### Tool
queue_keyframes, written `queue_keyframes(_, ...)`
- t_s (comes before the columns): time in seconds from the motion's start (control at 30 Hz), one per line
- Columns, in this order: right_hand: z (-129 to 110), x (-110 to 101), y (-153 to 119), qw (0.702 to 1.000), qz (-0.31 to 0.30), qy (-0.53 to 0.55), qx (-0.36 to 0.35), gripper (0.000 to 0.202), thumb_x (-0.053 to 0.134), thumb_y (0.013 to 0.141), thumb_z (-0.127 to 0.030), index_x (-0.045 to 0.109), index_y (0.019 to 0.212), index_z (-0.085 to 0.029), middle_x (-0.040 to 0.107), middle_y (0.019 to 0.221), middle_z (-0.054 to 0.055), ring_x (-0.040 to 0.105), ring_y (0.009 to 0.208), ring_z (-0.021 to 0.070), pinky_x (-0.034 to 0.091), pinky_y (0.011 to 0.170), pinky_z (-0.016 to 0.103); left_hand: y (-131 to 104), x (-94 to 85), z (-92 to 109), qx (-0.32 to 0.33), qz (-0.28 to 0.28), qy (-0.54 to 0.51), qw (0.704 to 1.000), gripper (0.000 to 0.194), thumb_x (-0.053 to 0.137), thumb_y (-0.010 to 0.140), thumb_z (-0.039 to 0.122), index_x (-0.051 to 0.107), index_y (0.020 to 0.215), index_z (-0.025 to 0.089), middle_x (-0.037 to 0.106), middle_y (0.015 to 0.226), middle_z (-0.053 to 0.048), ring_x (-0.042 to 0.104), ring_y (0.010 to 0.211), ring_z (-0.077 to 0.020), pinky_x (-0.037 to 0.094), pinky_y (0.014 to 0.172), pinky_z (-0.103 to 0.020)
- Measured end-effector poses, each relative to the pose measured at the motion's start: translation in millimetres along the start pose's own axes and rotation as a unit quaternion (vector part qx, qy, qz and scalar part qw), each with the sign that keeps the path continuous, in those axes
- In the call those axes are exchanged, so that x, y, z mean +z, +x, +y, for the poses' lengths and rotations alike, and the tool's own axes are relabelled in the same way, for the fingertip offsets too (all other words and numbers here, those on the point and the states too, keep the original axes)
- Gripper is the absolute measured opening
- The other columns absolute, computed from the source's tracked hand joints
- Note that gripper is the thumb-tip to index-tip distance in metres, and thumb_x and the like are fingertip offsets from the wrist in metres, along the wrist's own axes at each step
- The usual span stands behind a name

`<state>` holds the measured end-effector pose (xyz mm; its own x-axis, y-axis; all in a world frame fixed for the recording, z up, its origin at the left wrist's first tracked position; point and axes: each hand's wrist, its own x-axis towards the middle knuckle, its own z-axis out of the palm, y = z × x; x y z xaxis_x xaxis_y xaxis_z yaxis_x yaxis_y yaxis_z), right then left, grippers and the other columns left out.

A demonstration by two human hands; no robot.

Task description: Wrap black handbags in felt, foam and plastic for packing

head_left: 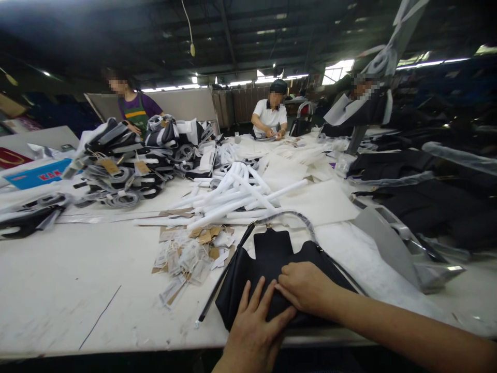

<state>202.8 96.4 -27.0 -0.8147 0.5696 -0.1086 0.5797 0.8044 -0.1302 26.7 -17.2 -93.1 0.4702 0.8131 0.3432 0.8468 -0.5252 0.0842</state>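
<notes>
A black handbag [272, 248] lies near the front edge of the white table, its flap towards the far side. Its handle, partly in clear wrap, arches behind it, and a loose strap [217, 290] runs down its left side. My left hand [258, 316] rests flat on the bag with fingers spread. Beside it, my right hand [308, 287] presses on the bag with curled, closed fingers; whatever they grip is hidden. Left of the bag lies a heap of paper tags [190, 259] with strings.
Behind the bag are white tubes [236, 197] and white sheets [322, 202]. Wrapped bags [124, 160] pile up at left; black bags [427, 202] crowd the right beside a post. A person [272, 111] works across the table, and another person [134, 103] stands at left.
</notes>
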Motion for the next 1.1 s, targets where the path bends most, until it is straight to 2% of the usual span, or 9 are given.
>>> queue_keyframes(0.17, -7, -12, 12, 0.99, -0.049, 0.046, 0.123, 0.035, 0.049, 0.092, -0.022, 0.075, 0.071, -0.014, 0.074, 0.07, 0.012, 0.069, 0.065, 0.0221, 0.044, 0.056, 0.027, -1, 16.0, -5, 0.016, 0.071, 0.026, 0.997, 0.071, 0.062, 0.089, 0.038, 0.03, 0.152, 0.042, 0.03, 0.161, -0.011, 0.034, 0.145, -0.0374, 0.036, 0.112, -0.058)
queue_keyframes(0.3, 7, -40, 31, 0.973, -0.154, 0.139, 0.103, 0.044, 0.051, 0.092, -0.029, 0.071, 0.054, -0.02, 0.068, 0.052, 0.001, 0.064, 0.049, 0.0148, 0.042, 0.047, 0.021, -2, 20.2, -6, 0.015, 0.087, 0.025, 0.996, 0.073, 0.063, 0.088, 0.037, 0.028, 0.152, 0.045, 0.033, 0.16, -0.012, 0.036, 0.144, -0.037, 0.037, 0.111, -0.058)
queue_keyframes(0.37, 14, -52, 34, 0.979, -0.121, 0.13, 0.101, 0.046, 0.05, 0.096, -0.036, 0.071, 0.058, -0.02, 0.07, 0.057, 0.002, 0.066, 0.055, 0.0166, 0.046, 0.054, 0.023, -2, 19.5, -6, 0.01, 0.081, 0.016, 0.997, 0.075, 0.064, 0.087, 0.036, 0.027, 0.152, 0.045, 0.032, 0.161, -0.011, 0.035, 0.145, -0.0368, 0.037, 0.111, -0.059)
queue_keyframes(0.47, 20, -50, 18, 0.992, 0.021, 0.087, 0.086, 0.032, 0.051, 0.098, -0.035, 0.076, 0.086, -0.021, 0.076, 0.085, 0.006, 0.07, 0.079, 0.0224, 0.052, 0.073, 0.031, -3, 18.7, -5, 0.003, 0.074, 0.005, 0.997, 0.075, 0.063, 0.088, 0.036, 0.026, 0.152, 0.046, 0.031, 0.161, -0.011, 0.033, 0.146, -0.0372, 0.037, 0.111, -0.06)
queue_keyframes(0.57, 22, -19, -12, 0.991, 0.097, 0.089, 0.02, 0.035, 0.052, 0.1, -0.035, 0.063, 0.13, -0.023, 0.067, 0.129, 0.008, 0.062, 0.117, 0.0248, 0.048, 0.103, 0.039, -2, 19.3, -4, 0.003, 0.072, 0.009, 0.997, 0.073, 0.062, 0.089, 0.035, 0.026, 0.152, 0.045, 0.033, 0.16, -0.011, 0.033, 0.146, -0.0371, 0.037, 0.111, -0.059)
queue_keyframes(0.67, 25, 23, -36, 0.991, 0.119, 0.046, -0.031, 0.052, 0.052, 0.1, -0.033, 0.042, 0.15, -0.022, 0.046, 0.152, 0.009, 0.042, 0.14, 0.0279, 0.033, 0.118, 0.05, -1, 18.4, -3, 0.006, 0.074, 0.016, 0.997, 0.072, 0.061, 0.09, 0.033, 0.026, 0.153, 0.045, 0.034, 0.159, -0.011, 0.033, 0.146, -0.0365, 0.036, 0.111, -0.058)
queue_keyframes(0.83, 29, 50, -40, 0.991, 0.121, 0.043, -0.035, 0.055, 0.049, 0.1, -0.029, 0.037, 0.153, -0.023, 0.039, 0.156, 0.008, 0.033, 0.145, 0.0272, 0.029, 0.12, 0.052, 1, 7.5, -2, -0.008, 0.022, -0.013, 1.0, 0.071, 0.061, 0.091, 0.038, 0.026, 0.152, 0.046, 0.028, 0.163, -0.007, 0.034, 0.145, -0.0359, 0.034, 0.113, -0.059)
queue_keyframes(0.97, 27, 36, -38, 0.992, 0.107, 0.069, -0.028, 0.051, 0.049, 0.101, -0.033, 0.042, 0.15, -0.024, 0.041, 0.155, 0.008, 0.035, 0.144, 0.0279, 0.03, 0.119, 0.055, 1, 5.6, -1, -0.004, 0.018, 0.002, 1.0, 0.07, 0.06, 0.091, 0.047, 0.025, 0.152, 0.046, 0.031, 0.161, -0.007, 0.036, 0.144, -0.0358, 0.04, 0.11, -0.06)
queue_keyframes(1.1, 42, 5, -27, 0.986, 0.108, 0.123, -0.019, 0.032, 0.052, 0.101, -0.035, 0.065, 0.129, -0.026, 0.065, 0.134, 0.004, 0.056, 0.128, 0.0222, 0.042, 0.113, 0.042, 1, 17.9, -5, 0.016, 0.065, 0.049, 0.997, 0.072, 0.059, 0.089, 0.057, 0.026, 0.152, 0.045, 0.042, 0.155, -0.011, 0.044, 0.139, -0.0376, 0.047, 0.104, -0.059)
